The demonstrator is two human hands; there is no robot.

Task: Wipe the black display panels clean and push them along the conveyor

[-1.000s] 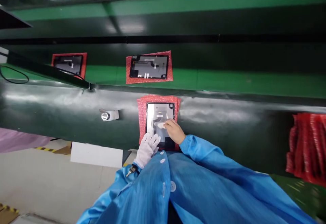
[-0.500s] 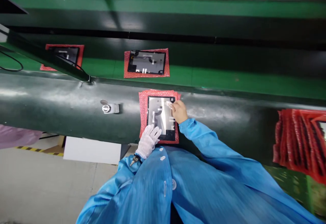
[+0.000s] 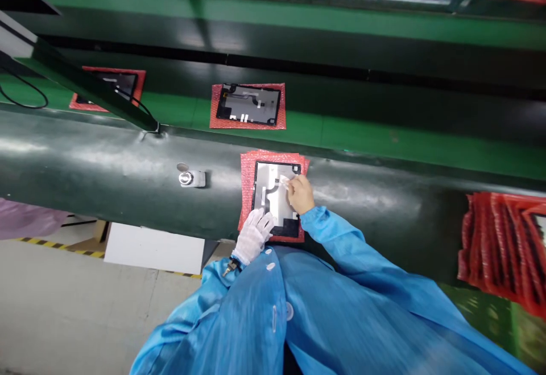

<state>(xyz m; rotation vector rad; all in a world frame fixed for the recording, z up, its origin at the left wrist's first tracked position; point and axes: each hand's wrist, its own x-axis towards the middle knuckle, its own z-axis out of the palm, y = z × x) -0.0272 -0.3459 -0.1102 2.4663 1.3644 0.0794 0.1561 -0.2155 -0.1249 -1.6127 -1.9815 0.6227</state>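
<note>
A flat tablet-sized panel [image 3: 271,193] with a silver back and black border lies on a sheet of red bubble wrap [image 3: 246,193]. My right hand [image 3: 301,194], bare, pinches a small white wipe [image 3: 284,181] against the panel's upper right area. My left hand [image 3: 253,237], in a white glove, rests on the panel's lower left edge with its fingers slightly apart. Blue sleeves cover both arms.
Two more panels on red bubble wrap [image 3: 247,106] lie farther off on a green belt [image 3: 362,139]. A metal latch [image 3: 191,178] sits left on the dark machine side. A red bubble-wrap stack [image 3: 499,247] lies right. Grey floor shows lower left.
My right hand has moved up the panel with the white wipe, toward its top right corner. The view has shifted slightly, and my left hand stays at the lower edge.
</note>
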